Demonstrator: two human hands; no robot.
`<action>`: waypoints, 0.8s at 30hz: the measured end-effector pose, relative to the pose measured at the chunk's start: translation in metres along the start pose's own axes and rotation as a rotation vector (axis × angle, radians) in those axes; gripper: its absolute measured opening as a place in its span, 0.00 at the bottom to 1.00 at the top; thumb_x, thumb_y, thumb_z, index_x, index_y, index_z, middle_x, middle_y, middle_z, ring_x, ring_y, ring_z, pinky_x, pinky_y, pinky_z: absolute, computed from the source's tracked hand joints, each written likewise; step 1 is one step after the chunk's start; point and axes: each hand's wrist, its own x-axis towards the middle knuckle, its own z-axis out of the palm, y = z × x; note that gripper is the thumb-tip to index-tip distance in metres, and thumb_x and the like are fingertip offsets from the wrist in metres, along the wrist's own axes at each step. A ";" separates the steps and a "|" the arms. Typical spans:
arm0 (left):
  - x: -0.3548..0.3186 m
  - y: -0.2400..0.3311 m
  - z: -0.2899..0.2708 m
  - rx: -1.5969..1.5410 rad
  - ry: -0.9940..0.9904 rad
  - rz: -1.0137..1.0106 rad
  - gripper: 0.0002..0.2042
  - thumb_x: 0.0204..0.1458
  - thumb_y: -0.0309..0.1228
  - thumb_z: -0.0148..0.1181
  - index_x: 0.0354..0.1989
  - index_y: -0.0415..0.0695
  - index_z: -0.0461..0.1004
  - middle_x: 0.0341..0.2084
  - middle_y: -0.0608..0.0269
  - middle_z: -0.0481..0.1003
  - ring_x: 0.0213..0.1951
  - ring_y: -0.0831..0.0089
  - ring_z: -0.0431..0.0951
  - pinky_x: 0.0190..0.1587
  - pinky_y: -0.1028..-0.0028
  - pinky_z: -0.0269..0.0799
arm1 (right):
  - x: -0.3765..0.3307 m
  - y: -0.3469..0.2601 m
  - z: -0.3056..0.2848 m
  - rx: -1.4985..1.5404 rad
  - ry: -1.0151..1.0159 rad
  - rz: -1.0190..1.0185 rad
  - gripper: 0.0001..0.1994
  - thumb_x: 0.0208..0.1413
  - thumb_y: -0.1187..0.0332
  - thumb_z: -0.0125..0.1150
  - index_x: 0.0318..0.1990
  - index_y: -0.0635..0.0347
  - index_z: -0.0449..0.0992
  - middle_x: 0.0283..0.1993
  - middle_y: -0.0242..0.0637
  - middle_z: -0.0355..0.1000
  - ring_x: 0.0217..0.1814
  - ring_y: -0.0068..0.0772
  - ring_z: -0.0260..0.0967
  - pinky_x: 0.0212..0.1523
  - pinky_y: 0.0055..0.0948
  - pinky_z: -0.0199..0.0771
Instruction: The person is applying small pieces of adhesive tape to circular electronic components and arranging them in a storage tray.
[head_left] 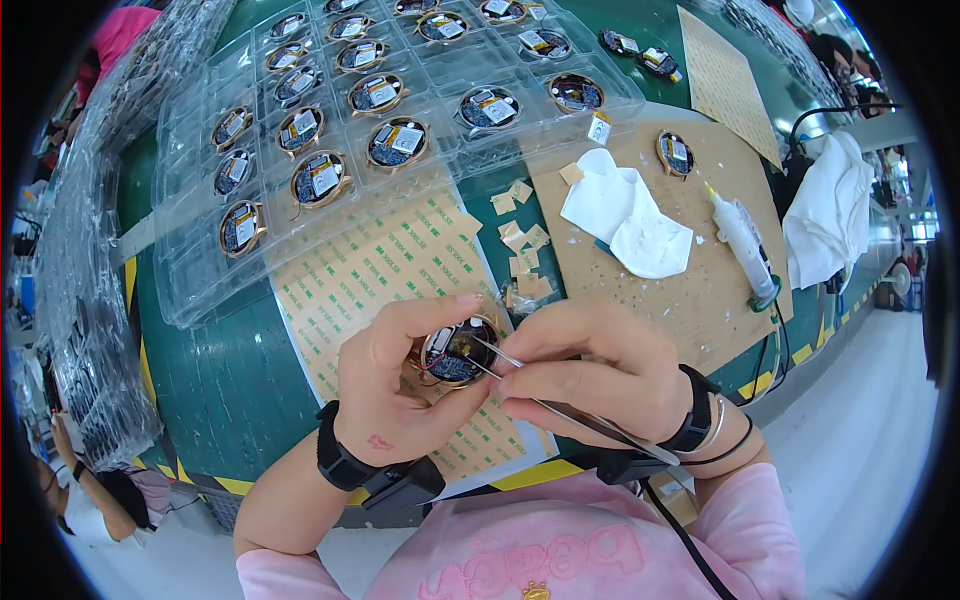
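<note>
Between its thumb and fingers my left hand (390, 375) grips an open round watch case (458, 352) with a metal rim. A blue circuit board, a white-labelled part and thin red wires show inside it. Closed round a pair of metal tweezers (560, 408), my right hand (600, 375) points their tips into the case. What the tips touch is too small to tell. Both hands are above a tan adhesive sheet (370, 270) printed in green, near the table's front edge.
Clear plastic trays (190, 270) hold several watch cases at the back left. Cut tan squares (520, 245), white cloth pieces (650, 240), a single watch case (675, 153) and a dispensing syringe (742, 240) lie right of centre on or beside brown board (590, 285). Bubble wrap (85, 300) lines the left.
</note>
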 end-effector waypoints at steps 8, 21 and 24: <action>0.000 0.000 0.000 0.011 0.023 -0.023 0.28 0.38 0.18 0.69 0.51 0.41 0.68 0.35 0.60 0.77 0.36 0.76 0.80 0.37 0.79 0.74 | -0.002 0.002 -0.005 -0.231 -0.102 -0.156 0.12 0.44 0.76 0.68 0.38 0.64 0.78 0.42 0.44 0.75 0.35 0.36 0.77 0.33 0.26 0.79; -0.005 -0.001 0.002 -0.090 0.079 -0.084 0.27 0.39 0.19 0.69 0.50 0.39 0.67 0.35 0.61 0.76 0.37 0.81 0.77 0.38 0.81 0.73 | -0.001 0.002 0.007 -0.308 -0.042 -0.292 0.09 0.44 0.76 0.65 0.36 0.68 0.76 0.39 0.47 0.75 0.35 0.40 0.78 0.27 0.25 0.79; -0.005 0.001 0.002 -0.122 0.083 -0.096 0.28 0.39 0.18 0.69 0.51 0.39 0.66 0.36 0.61 0.75 0.37 0.81 0.76 0.38 0.81 0.72 | -0.001 0.000 0.007 -0.318 -0.045 -0.300 0.09 0.45 0.76 0.64 0.35 0.68 0.77 0.39 0.47 0.75 0.36 0.41 0.78 0.27 0.24 0.79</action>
